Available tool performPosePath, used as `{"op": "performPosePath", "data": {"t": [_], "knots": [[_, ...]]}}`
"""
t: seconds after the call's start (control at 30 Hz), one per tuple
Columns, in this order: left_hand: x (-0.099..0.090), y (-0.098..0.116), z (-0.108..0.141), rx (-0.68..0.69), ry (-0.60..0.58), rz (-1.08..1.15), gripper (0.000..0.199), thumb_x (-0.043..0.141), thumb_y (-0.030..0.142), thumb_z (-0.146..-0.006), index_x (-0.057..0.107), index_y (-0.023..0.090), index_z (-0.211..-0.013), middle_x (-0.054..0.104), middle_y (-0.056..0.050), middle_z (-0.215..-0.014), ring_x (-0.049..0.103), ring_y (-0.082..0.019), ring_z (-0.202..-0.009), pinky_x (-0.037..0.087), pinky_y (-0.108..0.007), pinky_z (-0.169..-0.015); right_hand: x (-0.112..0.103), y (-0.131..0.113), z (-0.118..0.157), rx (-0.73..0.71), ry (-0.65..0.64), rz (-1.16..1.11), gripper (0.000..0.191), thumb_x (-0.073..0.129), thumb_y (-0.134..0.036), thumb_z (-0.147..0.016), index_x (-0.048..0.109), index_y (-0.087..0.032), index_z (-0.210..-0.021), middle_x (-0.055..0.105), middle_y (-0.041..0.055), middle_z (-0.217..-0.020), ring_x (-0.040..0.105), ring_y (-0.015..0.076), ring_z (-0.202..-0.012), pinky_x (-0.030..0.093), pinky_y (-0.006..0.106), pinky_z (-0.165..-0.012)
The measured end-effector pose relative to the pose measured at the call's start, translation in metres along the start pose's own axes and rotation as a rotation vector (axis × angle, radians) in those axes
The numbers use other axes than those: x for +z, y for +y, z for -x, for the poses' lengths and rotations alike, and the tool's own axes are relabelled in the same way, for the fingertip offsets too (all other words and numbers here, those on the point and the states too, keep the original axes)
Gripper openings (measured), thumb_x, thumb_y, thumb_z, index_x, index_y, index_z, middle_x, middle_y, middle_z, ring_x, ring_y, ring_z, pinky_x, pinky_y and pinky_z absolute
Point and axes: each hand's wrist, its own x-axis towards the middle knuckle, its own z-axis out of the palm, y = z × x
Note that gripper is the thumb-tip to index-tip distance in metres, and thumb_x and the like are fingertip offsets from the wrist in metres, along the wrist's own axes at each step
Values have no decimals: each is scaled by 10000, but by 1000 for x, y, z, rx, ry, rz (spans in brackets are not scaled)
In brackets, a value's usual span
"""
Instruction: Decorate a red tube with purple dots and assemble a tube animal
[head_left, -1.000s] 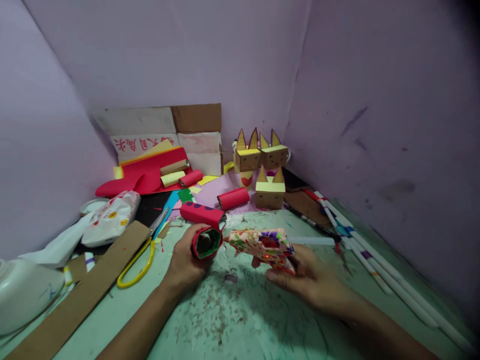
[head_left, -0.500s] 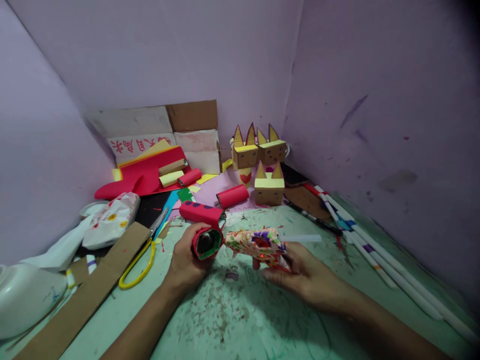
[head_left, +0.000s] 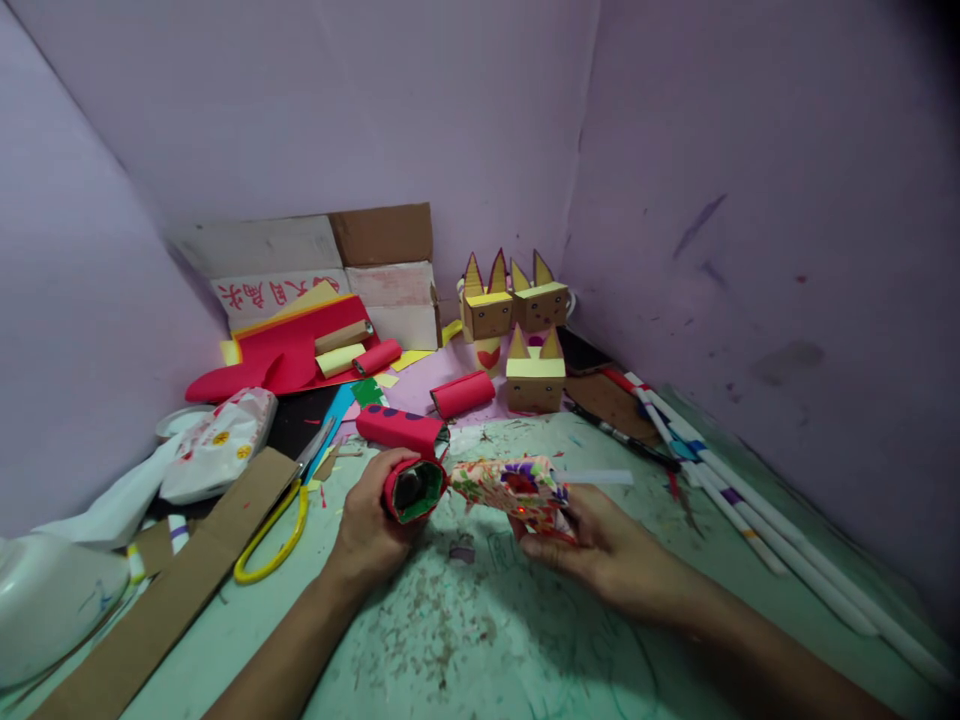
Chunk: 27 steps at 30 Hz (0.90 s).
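My left hand [head_left: 373, 518] is wrapped round a red paper-covered tube [head_left: 415, 490], its open end with a green inside facing me. In my right hand [head_left: 600, 550] is a glue gun [head_left: 506, 484] covered in flowery patterned wrap, a small red light showing on it. Its nozzle points left and meets the rim of the tube, or sits right beside it. A translucent glue stick [head_left: 598, 477] juts from the back of the gun. Just behind the held tube lies a red tube with purple spots [head_left: 401, 428].
Yellow-handled scissors [head_left: 271, 572] and a long cardboard strip [head_left: 176, 585] lie at left. Behind are a red roll [head_left: 463, 394], box heads with pointed ears [head_left: 535, 388] and an opened carton [head_left: 394, 300]. White rods [head_left: 780, 545] run along the right wall.
The whole view has shifted slightly. Both hands keep their hold on the tube and the glue gun, with hardly any movement between them.
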Motion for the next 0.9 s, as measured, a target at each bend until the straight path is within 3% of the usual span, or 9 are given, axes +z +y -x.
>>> {"op": "performPosePath", "data": {"t": [0.1,0.53,0.9], "knots": [[0,1,0,4,-7,-2,348,667,234,-689,614,180,-1029,705,-89,-1010,669,-238,-914,540,-368,-831,0,0,-1,-11,15,10,206,709,-361,-728,578,-203,-735,571,-4,-706,527,172,-686,465,268,-632],[-1,2,0,37,-13,-7,357,662,223,-679,616,179,-1030,709,-99,-1017,676,-252,-923,548,-386,-829,1,3,-2,-24,35,14,148,692,-321,-741,598,-206,-738,612,15,-739,580,208,-770,516,312,-712],[0,-2,0,52,-6,-39,347,664,236,-704,606,162,-1038,708,-113,-1012,675,-255,-921,548,-392,-836,1,1,-1,-14,32,42,141,658,-292,-739,548,-206,-717,524,-9,-700,500,164,-680,444,266,-622]]}}
